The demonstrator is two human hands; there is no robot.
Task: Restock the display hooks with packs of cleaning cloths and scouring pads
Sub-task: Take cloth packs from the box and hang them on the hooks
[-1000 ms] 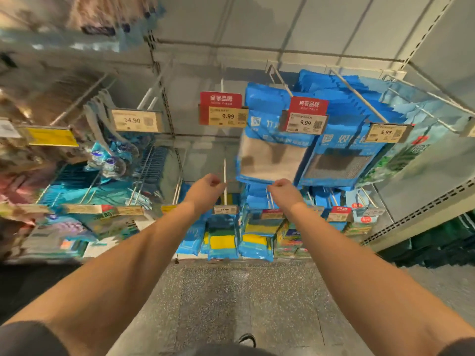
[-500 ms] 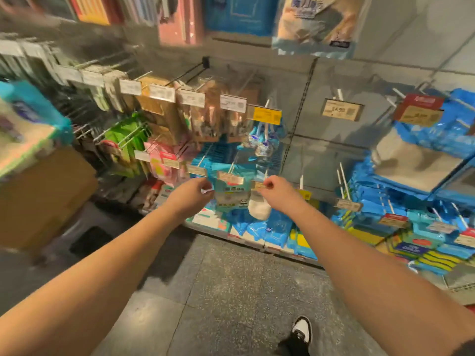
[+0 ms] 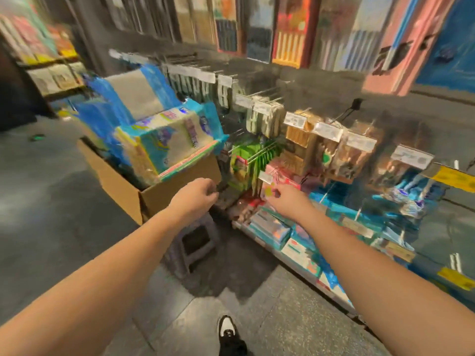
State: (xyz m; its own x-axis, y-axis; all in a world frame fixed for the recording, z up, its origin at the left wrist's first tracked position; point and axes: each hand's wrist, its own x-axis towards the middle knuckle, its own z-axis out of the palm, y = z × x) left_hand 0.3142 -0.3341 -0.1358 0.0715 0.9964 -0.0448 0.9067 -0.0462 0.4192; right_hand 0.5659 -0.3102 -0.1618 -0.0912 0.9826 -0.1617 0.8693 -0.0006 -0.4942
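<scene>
reaching for the stock box

both my arms are out in front of me, and neither hand carries a pack. my left hand (image 3: 198,195) hangs loosely curled on nothing just by the near corner of the cardboard box (image 3: 164,196), which i judge is parked on a stool (image 3: 195,242) beside the hooks so the stock sits within easy reach. the packs of cleaning cloths (image 3: 169,145) stick up above the box's rim, ready to be lifted. my right hand (image 3: 282,199) reaches toward the lower display hooks (image 3: 259,152); motion blur hides whether its fingertips pinch anything, so i cannot tell.
</scene>
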